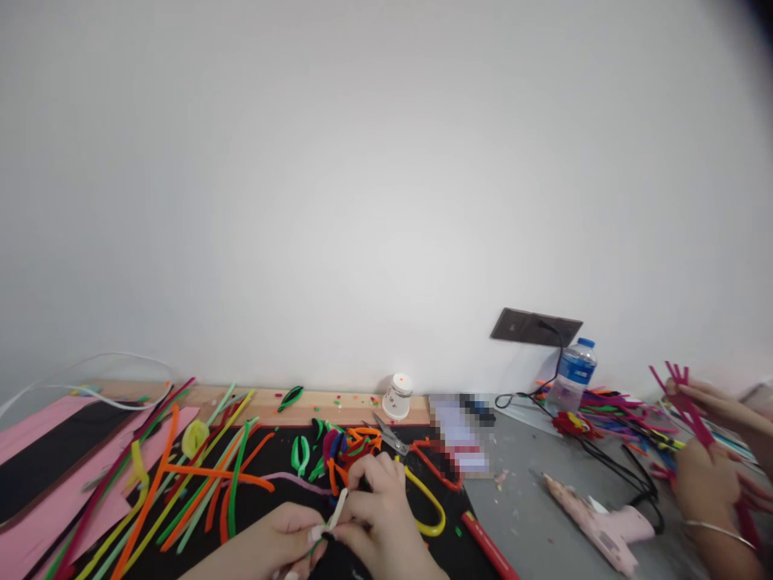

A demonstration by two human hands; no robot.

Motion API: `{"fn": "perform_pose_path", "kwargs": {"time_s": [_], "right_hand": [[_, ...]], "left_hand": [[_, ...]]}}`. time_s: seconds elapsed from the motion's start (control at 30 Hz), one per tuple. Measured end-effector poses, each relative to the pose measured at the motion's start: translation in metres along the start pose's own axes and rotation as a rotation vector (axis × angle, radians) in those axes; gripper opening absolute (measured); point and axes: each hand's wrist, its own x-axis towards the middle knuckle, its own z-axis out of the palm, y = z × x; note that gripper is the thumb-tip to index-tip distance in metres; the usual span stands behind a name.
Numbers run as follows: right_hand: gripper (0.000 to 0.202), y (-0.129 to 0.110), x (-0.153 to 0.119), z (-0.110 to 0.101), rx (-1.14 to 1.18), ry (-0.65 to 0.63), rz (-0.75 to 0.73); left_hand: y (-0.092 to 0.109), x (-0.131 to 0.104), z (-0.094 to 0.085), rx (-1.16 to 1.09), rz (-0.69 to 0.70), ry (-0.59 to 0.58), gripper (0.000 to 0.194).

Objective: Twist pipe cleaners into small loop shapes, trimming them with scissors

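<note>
Low in the middle of the head view, my left hand (pixel 287 533) and my right hand (pixel 383 511) meet, both closed. Between their fingertips a short cream-white pipe cleaner (pixel 340 509) sticks up. A dark and green bit shows beneath it, mostly covered by my fingers. Just beyond my hands lies a heap of bent orange, blue and red pipe cleaners (pixel 356 445). Green leaf-shaped pipe cleaner loops (pixel 300 455) rest left of the heap. Scissors with red and yellow handles (pixel 416 459) lie beside my right hand.
Long loose pipe cleaners (pixel 205 475) spread over the left side, near pink sheets (pixel 90 515). Behind stands an upside-down paper cup (pixel 398 396). At right are a pink glue gun (pixel 604 524), a water bottle (pixel 573 379) and another person's hands (pixel 706 475) with magenta pipe cleaners.
</note>
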Motion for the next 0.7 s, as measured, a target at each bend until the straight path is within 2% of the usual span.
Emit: {"fn": "perform_pose_path", "kwargs": {"time_s": [0.07,0.17,0.4,0.53,0.7], "right_hand": [[0.012,0.002,0.0,0.002,0.024,-0.014,0.003],[0.009,0.007,-0.001,0.008,0.176,-0.048,0.027],[0.019,0.009,-0.003,0.015,0.365,-0.11,0.04],[0.017,0.009,-0.002,0.014,0.324,-0.122,0.032],[0.009,0.006,-0.001,0.009,0.188,-0.141,-0.05]], "left_hand": [[-0.002,0.001,0.0,0.032,0.009,0.009,0.038],[-0.007,0.004,-0.002,0.091,0.026,0.046,0.038],[-0.021,0.012,-0.01,0.191,0.024,0.092,0.041],[-0.019,0.01,-0.011,0.196,0.021,0.077,0.042],[-0.012,0.003,-0.007,0.208,0.009,0.077,0.041]]}}
